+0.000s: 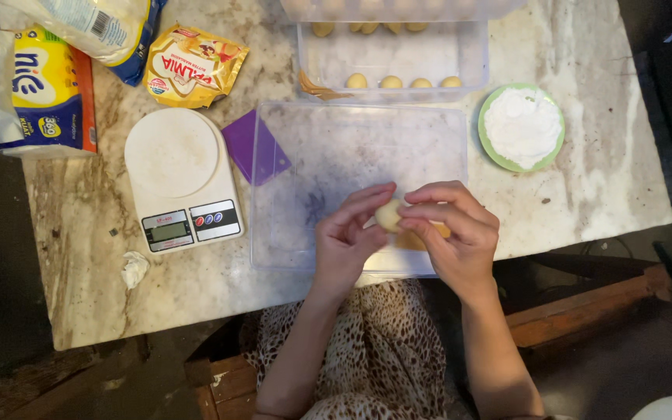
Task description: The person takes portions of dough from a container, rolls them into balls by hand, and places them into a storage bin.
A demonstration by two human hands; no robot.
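A small dough ball (388, 215) sits between the two hands, pinched from both sides above the near edge of a large clear plastic tray (336, 148). The left hand (349, 233) curls its fingers (367, 198) up around the ball's left side, while the right hand (456, 233) closes its fingers (429, 210) over the top and right side; both hands are closed on the one ball, so only a part of it shows between the fingertips. What shows is pale cream-yellow, smooth and rounded. A bit of deeper yellow dough (414, 239) lies under the right hand, mostly hidden.

Beyond the large tray stands a second clear container (472, 54) with four finished dough balls (403, 82) in a row along its near wall and more along the far wall, partly cut off by another tray stacked above, so their count cannot be told. To the right is one green bowl (491, 152) of white flour. To the left lie one purple scraper (246, 144), one white kitchen scale (183, 177), one yellow margarine packet (194, 66), one yellow and blue box (48, 89) and a clear bag (87, 23) of white powder. A crumpled white scrap (134, 268) rests on the marbled surface (600, 179).
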